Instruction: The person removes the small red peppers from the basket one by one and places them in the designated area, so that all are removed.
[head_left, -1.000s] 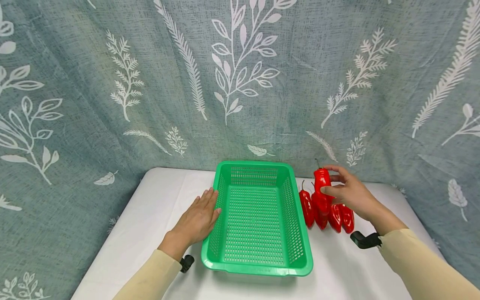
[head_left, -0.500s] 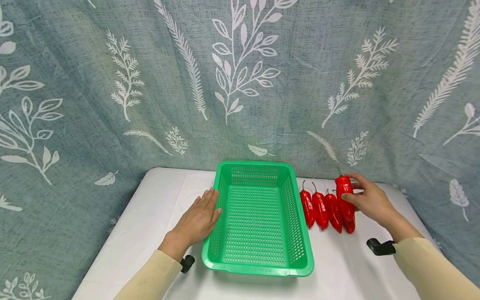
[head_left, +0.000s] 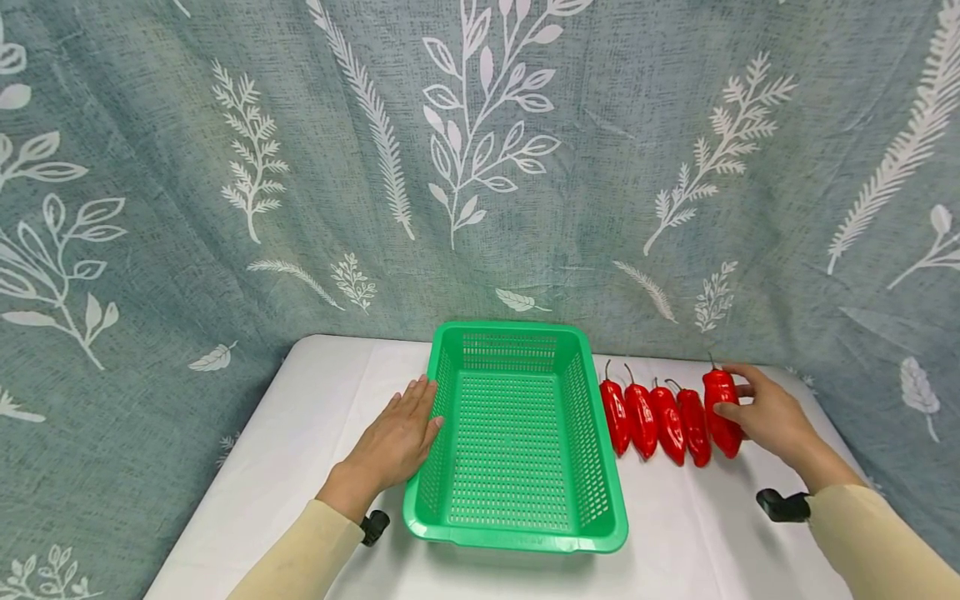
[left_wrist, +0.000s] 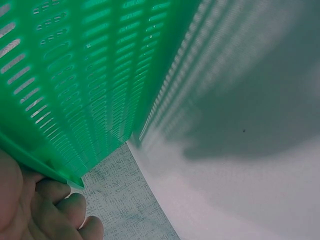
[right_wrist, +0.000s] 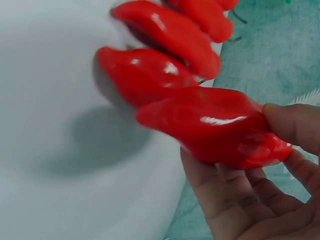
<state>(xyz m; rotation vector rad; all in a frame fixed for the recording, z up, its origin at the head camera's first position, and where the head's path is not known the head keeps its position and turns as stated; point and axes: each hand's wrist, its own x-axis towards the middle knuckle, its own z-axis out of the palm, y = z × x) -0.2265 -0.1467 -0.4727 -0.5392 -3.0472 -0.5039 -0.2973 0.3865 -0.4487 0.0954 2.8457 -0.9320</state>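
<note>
A red pepper (head_left: 722,417) with a thin stem is held by my right hand (head_left: 772,421), thumb on one side and fingers on the other. In the right wrist view, the held pepper (right_wrist: 215,125) hangs a little above the white table, its shadow apart from it. Several more red peppers (head_left: 669,423) lie side by side in a row just left of it, stems towards the back. My left hand (head_left: 397,437) rests with fairly straight fingers against the left rim of a green plastic basket (head_left: 517,540). Nothing lies in the basket.
The white table (head_left: 675,542) reaches back to a grey-green curtain (head_left: 300,167) with white leaf prints. The basket stands mid-table, its right wall close to the leftmost pepper (head_left: 615,417). A black strap piece (head_left: 782,505) juts from the right wrist.
My right hand has carried the pepper rightward, from over the other peppers to beyond the right end of their row, and lower. The left hand and basket have stayed put.
</note>
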